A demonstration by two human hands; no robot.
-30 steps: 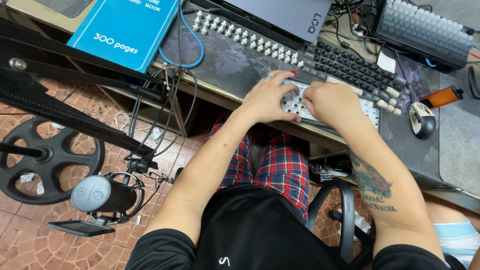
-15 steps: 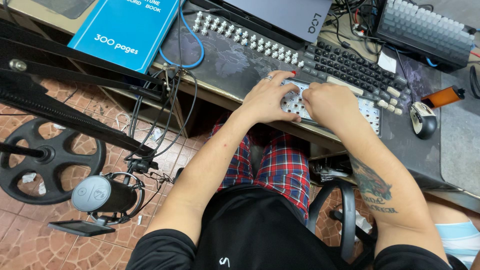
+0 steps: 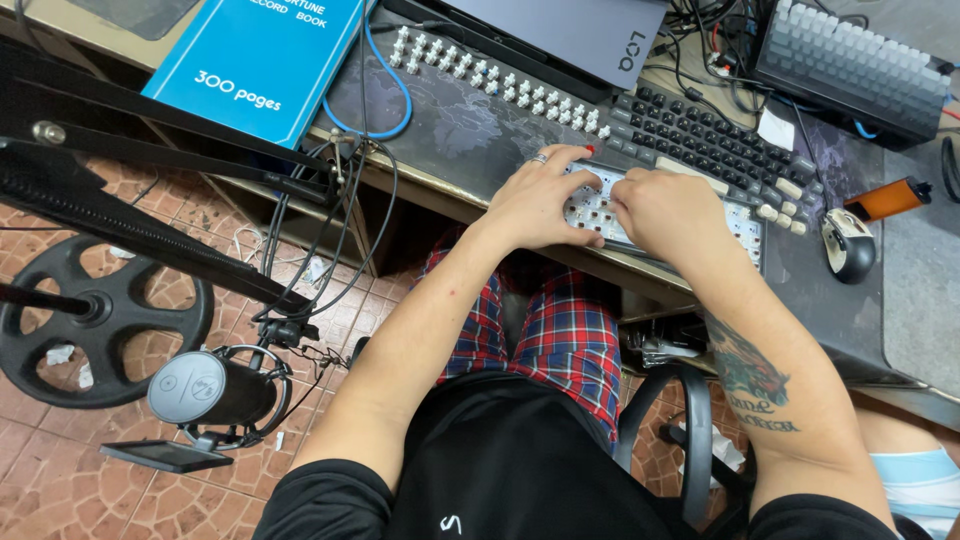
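At the far left a blue record book (image 3: 255, 60) is lying on the desk (image 3: 420, 190), overhanging its left part, and a black boom arm (image 3: 130, 190) is crossing the open floor below it, with a microphone (image 3: 215, 390) hanging near the tiled floor beside a black weight plate (image 3: 105, 315). Cables are dangling off the desk's near edge, crowding the space left of the person's knees.

The left hand (image 3: 535, 205) is resting with curled fingers on the left end of a small white keyboard board (image 3: 600, 210), steadying it; whether it is truly gripping is hard to tell. The right hand (image 3: 665, 210) is lying over the board's middle, fingers bent and pressing down on it, hiding most of it.

The board is sitting at the desk's near edge, directly above the person's lap, its long axis running left to right and tilting slightly nearer toward the right.

Just beyond it a black keyboard (image 3: 700, 145) is lying parallel, and loose white keycaps (image 3: 490, 75) are standing in rows farther left. To the right a mouse (image 3: 848, 243) and an orange lighter (image 3: 888, 198) are sitting close by, hemming that side.
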